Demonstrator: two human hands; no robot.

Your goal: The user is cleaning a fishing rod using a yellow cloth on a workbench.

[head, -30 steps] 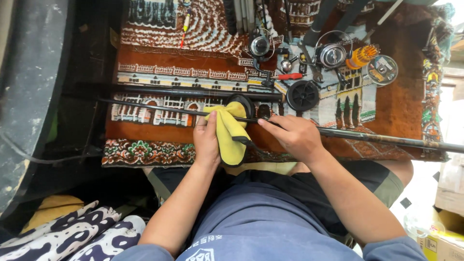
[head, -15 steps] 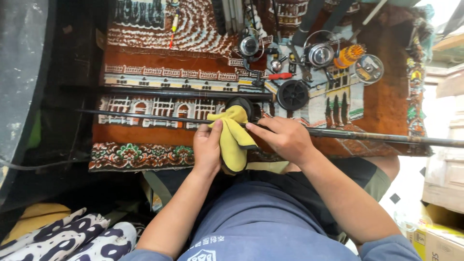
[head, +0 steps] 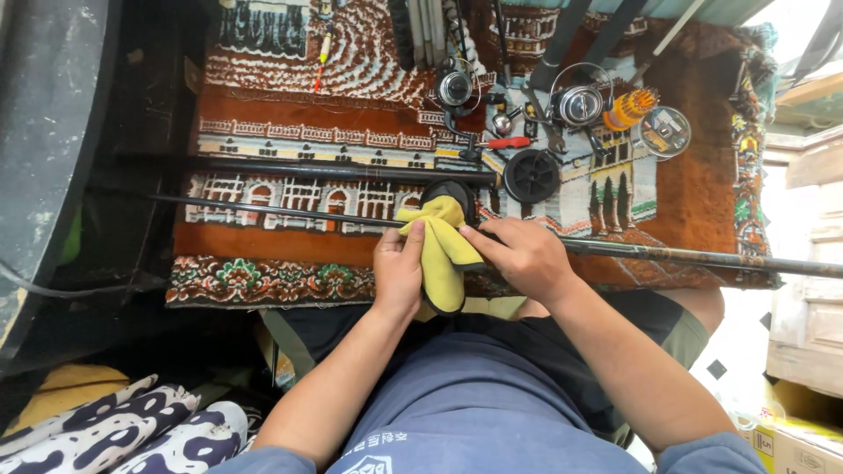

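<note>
A long dark fishing rod (head: 290,211) lies across a patterned rug, running left to right past my knees. My left hand (head: 397,270) grips a yellow cloth (head: 442,248) that wraps the rod near a black reel (head: 450,196) mounted on it. My right hand (head: 521,254) holds the rod just right of the cloth, fingers pressed on the cloth's edge. The rod's part under the cloth is hidden.
The brown patterned rug (head: 281,254) carries a second dark rod (head: 334,168), a black spool (head: 531,175), silver reels (head: 580,105), an orange line spool (head: 630,108), a red-handled tool (head: 507,142) and a round clear box (head: 665,132). Patterned cloth (head: 123,434) lies lower left; boxes (head: 803,351) stand right.
The view has shifted slightly and my hands with the cloth sit a little further along the rod; both hands keep their grip.
</note>
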